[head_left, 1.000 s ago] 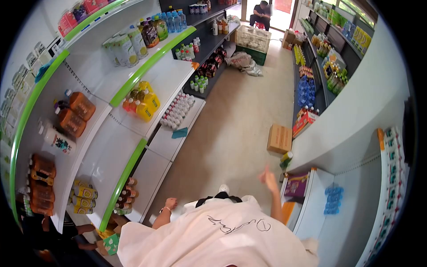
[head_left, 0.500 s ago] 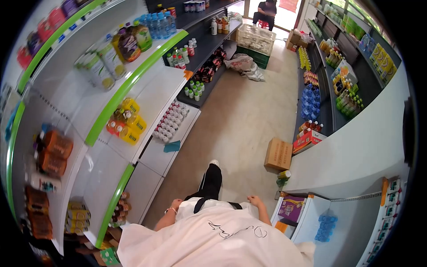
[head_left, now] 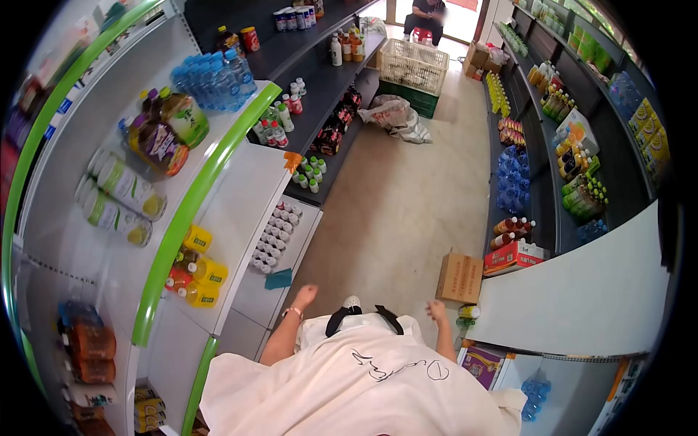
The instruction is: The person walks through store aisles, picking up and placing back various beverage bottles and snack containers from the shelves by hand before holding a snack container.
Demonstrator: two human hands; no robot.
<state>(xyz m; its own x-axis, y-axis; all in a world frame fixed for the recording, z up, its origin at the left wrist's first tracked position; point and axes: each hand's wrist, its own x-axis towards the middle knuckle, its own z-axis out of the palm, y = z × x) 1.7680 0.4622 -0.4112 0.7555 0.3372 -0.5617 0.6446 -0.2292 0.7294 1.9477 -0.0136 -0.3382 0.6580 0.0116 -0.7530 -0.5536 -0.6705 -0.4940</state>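
Observation:
My left hand (head_left: 305,296), with a band at its wrist, hangs in front of my white shirt, near the blue-green cloth (head_left: 278,279) on the low left shelf. Its fingers are curled, and I cannot make out anything in them. My right hand (head_left: 436,311) hangs over the floor by the cardboard box (head_left: 460,278) and a bottle (head_left: 469,312) with a yellow-green label. Its fingers are partly bent and small in view, with no object visible in them. Neither hand touches a shelf.
Left shelves (head_left: 240,174) hold water bottles (head_left: 214,80), yellow bottles (head_left: 209,272) and white bottles (head_left: 275,236). Dark shelves (head_left: 538,138) line the right. A crate (head_left: 412,67) and plastic sack (head_left: 396,118) stand ahead; a person (head_left: 427,16) sits beyond.
The view has moved forward along the aisle, and the left shelves appear closer. My left hand has swung forward; my right hand has moved slightly right since the middle frame.

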